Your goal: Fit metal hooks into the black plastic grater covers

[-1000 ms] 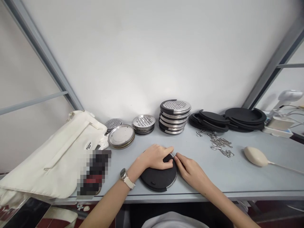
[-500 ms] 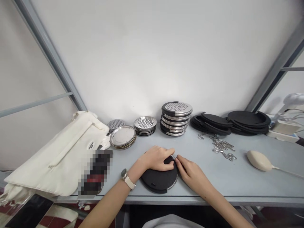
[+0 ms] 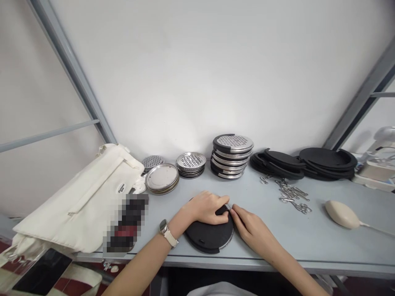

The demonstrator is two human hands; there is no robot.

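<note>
A round black grater holder (image 3: 208, 237) lies on the table in front of me, with a thin silver edge showing along its lower right. My left hand (image 3: 207, 206) is closed on its upper part, thumb and forefinger bent around the far right rim. There a small shiny metal piece (image 3: 227, 207) shows between my two hands. The fingers of my right hand (image 3: 247, 222) are pinched together against that same rim. Whatever lies under those fingertips is hidden. The underside of the holder is out of sight.
Behind stand a stack of graters in black holders (image 3: 232, 158), loose grater discs (image 3: 191, 162), plain metal discs (image 3: 162, 177) and black holders (image 3: 327, 162). Metal hooks or clips (image 3: 293, 193) lie right of centre, near a beige corded device (image 3: 342, 213). A white bag (image 3: 77, 201) fills the left.
The whole view has shifted slightly. Both hands keep nearly the same hold on the black holder, and a little more of the shiny metal piece shows at its rim.
</note>
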